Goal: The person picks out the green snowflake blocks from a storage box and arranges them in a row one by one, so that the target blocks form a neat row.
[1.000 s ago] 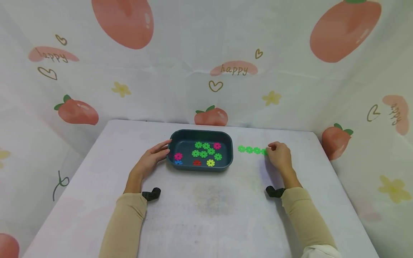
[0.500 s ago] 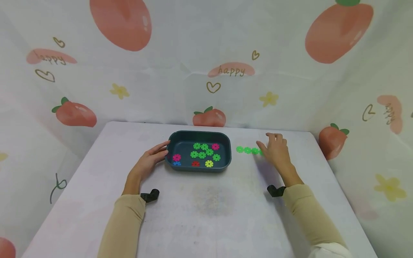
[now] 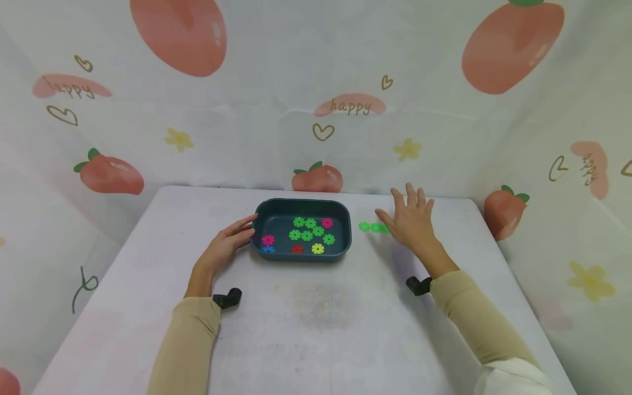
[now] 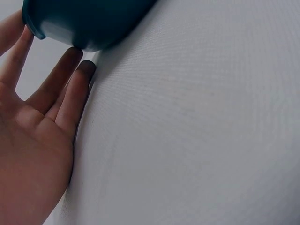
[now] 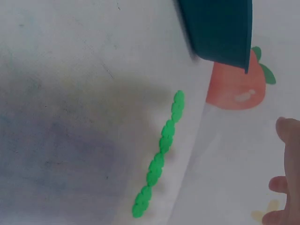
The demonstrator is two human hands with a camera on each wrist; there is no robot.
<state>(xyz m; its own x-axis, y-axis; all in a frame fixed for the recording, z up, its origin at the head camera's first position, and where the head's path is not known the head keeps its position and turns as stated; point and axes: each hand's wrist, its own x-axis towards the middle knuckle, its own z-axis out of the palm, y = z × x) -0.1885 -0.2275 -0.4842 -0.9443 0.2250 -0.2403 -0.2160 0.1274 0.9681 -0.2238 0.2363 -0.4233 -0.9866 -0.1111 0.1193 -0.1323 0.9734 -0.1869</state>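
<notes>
A dark teal tray stands on the table, holding several flower-shaped plastic discs: green discs, pink ones, a blue, a red and a yellow disc. My left hand rests with extended fingers against the tray's left end; fingertips touch its outer wall in the left wrist view. Right of the tray lies a row of green discs, joined end to end or nearly so. Above its right part hovers my right hand, fingers spread and holding nothing, hiding part of the row in the head view.
The white table ends at a back edge just behind the tray. A printed cloth with peaches and hearts hangs behind and at both sides. Each wrist wears a black camera.
My right hand has let go of the right end of the green row, lifted away and spread its fingers. My left hand stays at the tray. The head view has shifted slightly.
</notes>
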